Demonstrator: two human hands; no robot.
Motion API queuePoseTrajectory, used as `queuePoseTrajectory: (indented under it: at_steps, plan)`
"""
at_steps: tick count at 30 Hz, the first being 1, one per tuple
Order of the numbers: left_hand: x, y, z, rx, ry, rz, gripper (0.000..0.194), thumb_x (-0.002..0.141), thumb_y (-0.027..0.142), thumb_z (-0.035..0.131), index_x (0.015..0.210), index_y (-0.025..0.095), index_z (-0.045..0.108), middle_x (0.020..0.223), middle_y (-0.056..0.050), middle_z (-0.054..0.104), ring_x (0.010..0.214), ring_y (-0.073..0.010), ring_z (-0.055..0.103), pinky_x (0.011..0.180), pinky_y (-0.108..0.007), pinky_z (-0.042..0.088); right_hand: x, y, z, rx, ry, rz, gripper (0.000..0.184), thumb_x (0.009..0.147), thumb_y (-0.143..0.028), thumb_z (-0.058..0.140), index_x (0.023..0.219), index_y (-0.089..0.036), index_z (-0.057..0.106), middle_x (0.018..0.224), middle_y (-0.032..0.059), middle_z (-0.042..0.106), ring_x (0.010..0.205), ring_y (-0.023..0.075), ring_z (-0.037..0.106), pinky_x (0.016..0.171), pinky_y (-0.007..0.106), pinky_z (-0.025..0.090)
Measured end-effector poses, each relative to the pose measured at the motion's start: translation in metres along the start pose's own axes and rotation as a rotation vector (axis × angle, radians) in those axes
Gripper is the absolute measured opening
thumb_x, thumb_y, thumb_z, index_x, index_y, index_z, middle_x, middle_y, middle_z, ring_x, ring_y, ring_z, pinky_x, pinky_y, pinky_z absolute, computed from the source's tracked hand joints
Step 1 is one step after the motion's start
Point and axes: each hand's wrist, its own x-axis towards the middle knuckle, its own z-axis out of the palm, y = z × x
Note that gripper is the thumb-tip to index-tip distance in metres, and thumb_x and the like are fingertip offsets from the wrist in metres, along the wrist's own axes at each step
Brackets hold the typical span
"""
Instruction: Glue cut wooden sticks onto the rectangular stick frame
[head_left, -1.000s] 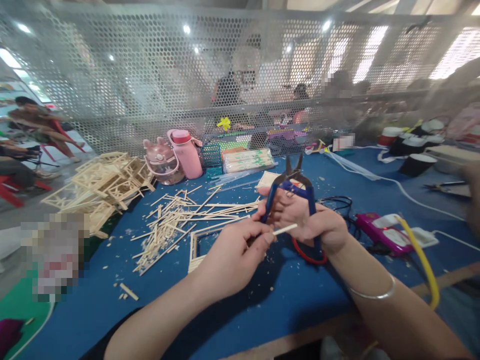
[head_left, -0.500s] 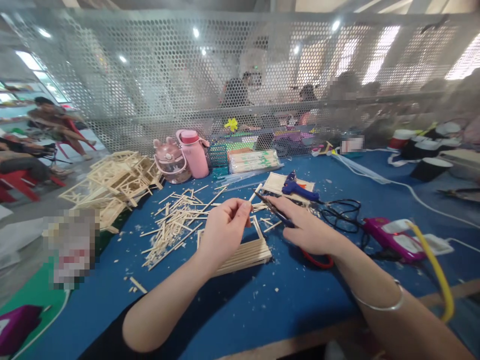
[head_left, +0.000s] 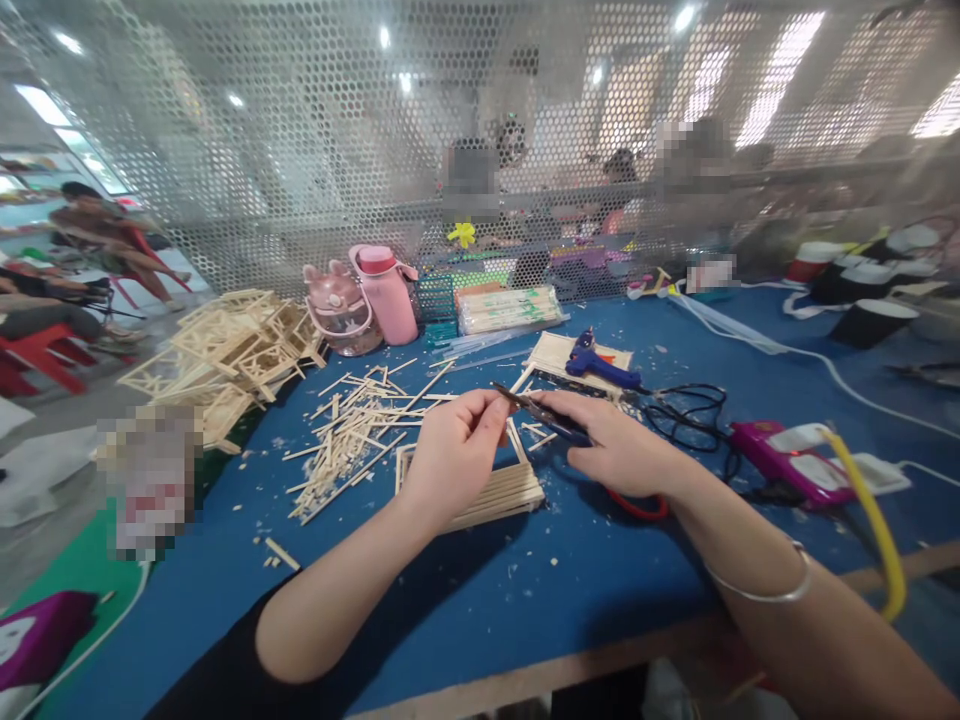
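My left hand (head_left: 459,445) is closed in a pinch on a thin wooden stick (head_left: 523,379), whose far end shows past the fingertips. My right hand (head_left: 611,440) grips a dark hand cutter (head_left: 551,415); whether it is scissors or pliers is unclear. Its narrow tip lies across the stick, close to my left fingertips. A red loop (head_left: 637,507) shows below my right palm. Under my left hand sits a small frame of stacked wooden sticks (head_left: 502,495), partly hidden by the hand. Loose sticks (head_left: 345,440) lie scattered to its left.
A blue glue gun (head_left: 604,368) rests on a flat stick panel (head_left: 551,350). Beyond are a pink bottle (head_left: 390,300), a pink jug (head_left: 341,315) and bundled sticks (head_left: 510,308). Wooden models (head_left: 232,350) stand left. A purple power strip (head_left: 787,465) and cables lie right.
The cutter's tip has shifted left, nearer my left fingertips and across the stick. My left hand stays pinched. The whole view has tilted slightly downward.
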Motion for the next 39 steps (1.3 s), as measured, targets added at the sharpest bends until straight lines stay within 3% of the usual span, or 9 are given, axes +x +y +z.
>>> queuePoseTrajectory:
  at_steps: [5,8,11,17,25,29,33,36,39]
  plan:
    - [-0.003,-0.001,0.002,-0.002,-0.045,0.054,0.025,0.087,0.033,0.044,0.088,0.016,0.062,0.062,0.003,0.051,0.055,-0.0094,0.042,0.051,-0.020,0.033,0.001,-0.004,-0.002,-0.018,-0.041,0.072,0.055,0.062,-0.003,0.044,0.114,-0.019,0.052,0.104,0.0056,0.064,0.092,0.0217,0.058,0.082,0.034,0.044]
    - [-0.004,-0.003,0.002,0.030,-0.010,0.071,0.031,0.087,0.039,0.044,0.077,0.015,0.060,0.057,0.004,0.044,0.052,-0.0090,0.036,0.048,-0.020,0.028,0.002,-0.008,0.002,-0.033,-0.029,0.068,0.054,0.061,-0.004,0.045,0.112,-0.019,0.050,0.098,0.0046,0.064,0.085,0.0200,0.058,0.076,0.032,0.044]
    - [-0.001,-0.006,0.001,0.135,0.072,0.082,0.039,0.088,0.043,0.042,0.065,0.015,0.056,0.052,0.004,0.039,0.051,-0.0091,0.033,0.048,-0.022,0.026,0.003,-0.010,0.013,-0.071,0.094,0.047,0.052,0.062,-0.006,0.046,0.113,-0.018,0.049,0.098,0.0060,0.062,0.085,0.0200,0.056,0.076,0.031,0.043]
    - [0.000,-0.003,-0.004,0.215,0.110,0.062,0.042,0.088,0.046,0.041,0.062,0.016,0.056,0.050,0.004,0.043,0.050,-0.0097,0.037,0.048,-0.023,0.026,0.002,-0.015,0.037,-0.208,0.300,0.086,0.055,0.067,-0.013,0.047,0.121,-0.010,0.045,0.102,0.0122,0.059,0.089,0.0223,0.054,0.082,0.034,0.042]
    - [0.008,0.000,-0.005,0.292,0.082,0.010,0.044,0.089,0.044,0.039,0.056,0.017,0.051,0.046,0.005,0.042,0.045,-0.0095,0.038,0.045,-0.023,0.027,0.004,-0.024,0.030,-0.629,0.401,0.214,0.055,0.066,-0.020,0.050,0.120,-0.011,0.049,0.092,0.0129,0.058,0.088,0.0287,0.051,0.077,0.040,0.037]
    - [0.010,-0.012,-0.005,0.425,0.066,0.242,0.035,0.091,0.036,0.039,0.074,0.017,0.061,0.060,0.002,0.057,0.058,-0.0117,0.050,0.056,-0.023,0.036,0.003,-0.018,0.014,-0.293,0.212,0.224,0.050,0.064,-0.015,0.047,0.115,-0.015,0.051,0.084,0.0055,0.061,0.073,0.0202,0.053,0.067,0.031,0.041]
    - [0.001,-0.029,-0.014,0.489,0.112,0.416,0.028,0.091,0.027,0.038,0.094,0.015,0.064,0.087,-0.005,0.066,0.083,-0.0156,0.059,0.076,-0.025,0.043,-0.005,0.002,-0.019,-0.011,0.035,0.317,0.041,0.071,-0.016,0.041,0.110,-0.017,0.052,0.081,0.0024,0.064,0.068,0.0171,0.056,0.063,0.027,0.043]
    - [-0.008,-0.040,-0.021,0.554,0.126,0.421,0.034,0.090,0.018,0.033,0.114,0.012,0.056,0.099,-0.009,0.061,0.094,-0.0177,0.056,0.084,-0.030,0.044,-0.009,0.017,-0.030,-0.276,-0.147,0.440,0.042,0.073,-0.024,0.047,0.114,-0.018,0.055,0.101,0.0087,0.066,0.084,0.0233,0.060,0.070,0.031,0.044]
    - [-0.014,-0.050,-0.021,0.613,0.033,0.404,0.040,0.087,0.013,0.033,0.122,0.013,0.053,0.093,-0.009,0.056,0.082,-0.0160,0.056,0.075,-0.029,0.048,-0.007,0.024,-0.018,-0.601,-0.325,0.598,0.046,0.073,-0.033,0.050,0.114,-0.014,0.057,0.104,0.0170,0.066,0.089,0.0316,0.062,0.070,0.037,0.045]
